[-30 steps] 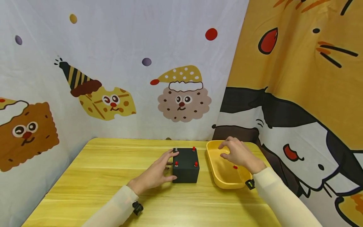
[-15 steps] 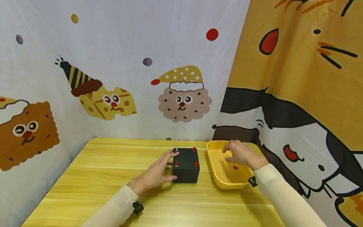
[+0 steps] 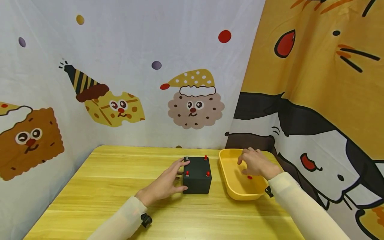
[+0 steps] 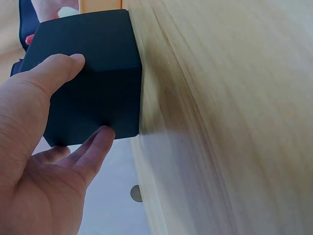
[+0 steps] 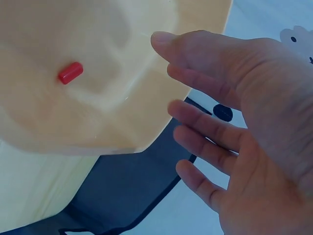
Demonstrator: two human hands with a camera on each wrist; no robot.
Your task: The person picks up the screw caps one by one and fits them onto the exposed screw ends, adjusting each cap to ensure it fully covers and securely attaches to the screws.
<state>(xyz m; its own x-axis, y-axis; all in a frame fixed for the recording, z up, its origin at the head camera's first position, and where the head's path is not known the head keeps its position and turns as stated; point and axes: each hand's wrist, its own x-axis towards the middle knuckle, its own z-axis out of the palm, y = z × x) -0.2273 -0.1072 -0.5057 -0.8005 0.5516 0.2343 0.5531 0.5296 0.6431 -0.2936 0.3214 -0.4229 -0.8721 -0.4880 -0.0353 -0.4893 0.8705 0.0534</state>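
My left hand (image 3: 162, 186) holds a black box (image 3: 197, 185) standing on the table, thumb at its front and fingers along its left side. Small toggle-like posts stand at the corners of the box top. Three carry red caps, such as the front-right cap (image 3: 208, 174); the back-left post (image 3: 187, 158) is bare silver. Over the yellow tray (image 3: 244, 196), my right hand (image 3: 258, 164) hovers with loosely bent fingers and nothing between them. A small red cap (image 5: 71, 73) lies on the tray floor in the right wrist view, apart from those fingertips.
The wood-grain table (image 3: 120, 166) runs back to a white cartoon-printed curtain (image 3: 120, 60). Close to the tray's right side hangs an orange, black and white printed cloth (image 3: 315, 100). A narrow gap separates box and tray.
My right hand has shifted a little to the right over the tray, its fingers and thumb drawing slightly downward. The left hand and box have stayed put.
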